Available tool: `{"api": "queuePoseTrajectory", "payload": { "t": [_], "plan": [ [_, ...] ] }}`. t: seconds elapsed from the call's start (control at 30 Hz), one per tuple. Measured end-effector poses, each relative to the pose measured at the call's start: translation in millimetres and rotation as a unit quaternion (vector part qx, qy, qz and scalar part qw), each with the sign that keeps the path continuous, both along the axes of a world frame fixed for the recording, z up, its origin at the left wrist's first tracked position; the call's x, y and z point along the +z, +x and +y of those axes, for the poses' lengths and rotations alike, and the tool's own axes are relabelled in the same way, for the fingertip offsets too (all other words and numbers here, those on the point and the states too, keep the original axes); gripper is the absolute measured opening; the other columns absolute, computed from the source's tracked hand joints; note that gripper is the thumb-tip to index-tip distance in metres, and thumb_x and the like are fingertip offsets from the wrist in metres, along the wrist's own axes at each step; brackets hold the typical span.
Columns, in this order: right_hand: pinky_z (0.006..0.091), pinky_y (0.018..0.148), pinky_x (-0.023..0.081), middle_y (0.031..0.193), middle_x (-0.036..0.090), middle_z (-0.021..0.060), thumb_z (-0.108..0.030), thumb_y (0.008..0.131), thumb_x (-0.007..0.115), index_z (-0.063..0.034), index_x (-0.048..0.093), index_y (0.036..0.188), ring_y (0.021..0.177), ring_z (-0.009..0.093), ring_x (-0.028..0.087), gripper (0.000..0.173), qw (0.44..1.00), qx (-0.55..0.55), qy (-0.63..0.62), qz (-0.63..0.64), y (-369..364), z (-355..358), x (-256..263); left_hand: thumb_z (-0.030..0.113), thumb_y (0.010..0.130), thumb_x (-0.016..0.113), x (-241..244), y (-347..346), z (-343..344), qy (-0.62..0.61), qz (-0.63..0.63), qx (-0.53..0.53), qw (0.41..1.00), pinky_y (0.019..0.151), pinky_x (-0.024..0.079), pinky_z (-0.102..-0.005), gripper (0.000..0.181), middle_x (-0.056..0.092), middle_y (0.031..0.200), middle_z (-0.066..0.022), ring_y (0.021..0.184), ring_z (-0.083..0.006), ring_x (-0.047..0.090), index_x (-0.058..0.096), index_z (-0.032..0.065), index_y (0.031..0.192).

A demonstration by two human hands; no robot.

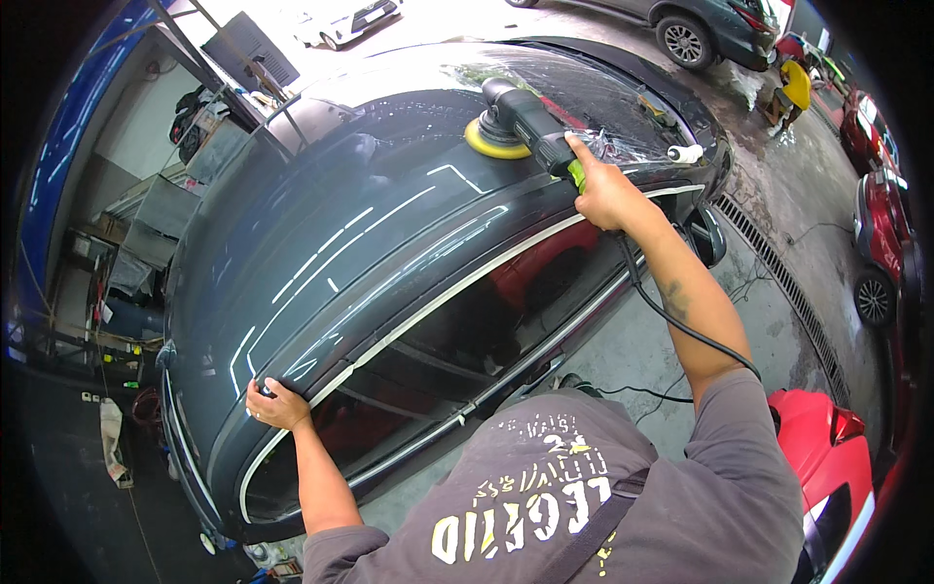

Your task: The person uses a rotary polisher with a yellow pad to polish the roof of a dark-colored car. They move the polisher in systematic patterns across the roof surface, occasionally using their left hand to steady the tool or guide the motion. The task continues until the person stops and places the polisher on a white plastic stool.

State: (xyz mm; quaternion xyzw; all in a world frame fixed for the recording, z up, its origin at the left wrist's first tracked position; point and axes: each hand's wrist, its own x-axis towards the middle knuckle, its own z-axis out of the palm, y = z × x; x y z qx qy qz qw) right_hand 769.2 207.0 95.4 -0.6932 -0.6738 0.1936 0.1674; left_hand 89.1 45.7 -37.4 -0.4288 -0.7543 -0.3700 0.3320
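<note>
My right hand [609,193] grips the green-marked rear end of a black electric polisher [536,128]. Its yellow foam pad [496,142] is at the roof of a dark grey car [350,212], near the windshield. A black power cord [678,321] runs from the handle over my right forearm. My left hand [279,405] rests on the roof's side edge towards the rear, thumb and fingers apart, with no tool in it. Pale masking tape [438,296] lines the top of the side windows. Clear plastic film [613,146] covers part of the windshield, and a white-capped bottle [686,153] lies at its near corner.
A metal frame [252,102] stands beyond the roof, with cluttered shelves [157,212] to the left. A floor drain grate [788,285] runs at the right. Red cars are parked behind me and at the right. A person in yellow [794,84] crouches at the upper right.
</note>
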Motion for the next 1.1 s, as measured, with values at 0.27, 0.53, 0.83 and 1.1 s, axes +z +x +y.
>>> {"api": "queuePoseTrajectory", "payload": {
  "t": [0.27,0.53,0.83,1.1],
  "plan": [
    [0.0523,0.092,0.059,0.110,0.074,0.0350,0.000,0.088,0.064,-0.0278,0.016,0.177,0.103,0.049,0.075,0.105,0.997,0.079,-0.002,0.019,-58.0,-7.0,33.8,0.037,0.101,0.065,1.5,5.0,-1.7,0.012,-0.020,0.010,1.000,0.104,0.046,-0.0530,0.049,0.067,0.121,-0.0197,0.114,-0.0392,0.061,0.062,0.0015,0.135],
    [0.0547,0.093,0.059,0.108,0.076,0.0323,0.000,0.090,0.066,-0.0318,0.018,0.176,0.108,0.049,0.075,0.103,0.988,0.154,0.004,-0.004,-141.0,-43.6,49.6,0.034,0.101,0.069,-1.2,1.0,1.6,0.033,0.012,-0.018,0.999,0.103,0.046,-0.0534,0.037,0.069,0.114,-0.0198,0.112,-0.0407,0.062,0.068,0.0013,0.119],
    [0.0558,0.100,0.058,0.118,0.072,0.0342,0.002,0.091,0.065,-0.0338,0.013,0.175,0.112,0.052,0.072,0.105,0.979,0.205,-0.004,0.011,-192.7,-84.3,44.8,0.032,0.096,0.077,12.4,11.6,1.6,0.026,-0.022,-0.017,0.999,0.102,0.047,-0.0523,0.033,0.070,0.112,-0.0162,0.113,-0.0383,0.063,0.070,0.0046,0.113],
    [0.0586,0.105,0.055,0.118,0.071,0.0377,-0.005,0.090,0.066,-0.0135,0.003,0.175,0.115,0.056,0.069,0.105,0.971,0.221,0.016,0.094,-206.6,-103.1,34.3,0.037,0.099,0.083,90.2,217.3,84.2,-0.019,-0.568,-0.393,0.723,0.104,0.053,-0.0430,0.051,0.069,0.121,-0.0131,0.113,-0.0249,0.067,0.064,0.0014,0.131]
  ]
}}
